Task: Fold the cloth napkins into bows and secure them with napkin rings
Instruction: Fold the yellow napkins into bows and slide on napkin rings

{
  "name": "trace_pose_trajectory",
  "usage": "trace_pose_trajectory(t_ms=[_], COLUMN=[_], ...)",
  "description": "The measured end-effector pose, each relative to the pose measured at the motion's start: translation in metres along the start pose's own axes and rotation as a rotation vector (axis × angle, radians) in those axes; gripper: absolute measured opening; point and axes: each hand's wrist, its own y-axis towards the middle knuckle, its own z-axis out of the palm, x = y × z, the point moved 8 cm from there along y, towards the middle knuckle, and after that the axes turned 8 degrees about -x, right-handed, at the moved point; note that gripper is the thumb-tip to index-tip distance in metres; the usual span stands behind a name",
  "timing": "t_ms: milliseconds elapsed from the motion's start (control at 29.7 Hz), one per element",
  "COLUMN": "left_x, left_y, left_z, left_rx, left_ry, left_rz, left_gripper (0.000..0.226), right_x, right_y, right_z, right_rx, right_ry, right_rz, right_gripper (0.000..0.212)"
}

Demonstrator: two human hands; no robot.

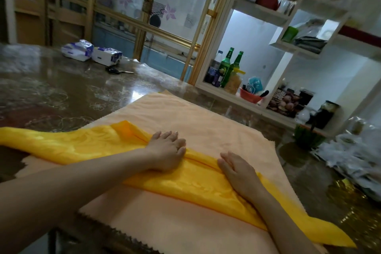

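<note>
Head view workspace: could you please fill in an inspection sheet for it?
Surface: glossy brown table, with a peach cloth spread on it.
Job's things: yellow napkin folded into a long band on the peach cloth; napkin rings, nothing seen.
Clutter: tissue packs and scissors at the far side; crumpled plastic at right.
Grippers: left hand and right hand press on the yellow napkin.
Cables: nothing seen.
Surroundings: white shelves with green bottles; glass partition behind.

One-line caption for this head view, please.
Left hand and right hand press on a yellow napkin folded into a long band across a peach cloth.
</note>
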Motion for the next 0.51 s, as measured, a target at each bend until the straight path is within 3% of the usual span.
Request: trace_pose_trajectory(t_ms=[135, 337, 506], left_x=[0.003, 0.008, 0.002], left_y=[0.003, 0.001, -0.005], left_z=[-0.013, -0.033, -0.045], left_rx=[0.01, 0.002, -0.136], left_ry=[-0.111, -0.064, -0.06], left_rz=[0.002, 0.04, 0.076], left_gripper=[0.042, 0.034, 0.026], right_x=[0.013, 0.017, 0.023], right_y=[-0.008, -0.005, -0.004], right_z=[-0.015, -0.025, -0.033], right_rx=[-0.096, -0.121, -0.185], right_ry=[0.146, 0.173, 0.117], right_rz=[-0.1, -0.149, -0.193], right_gripper=[0.024, 0.021, 0.019])
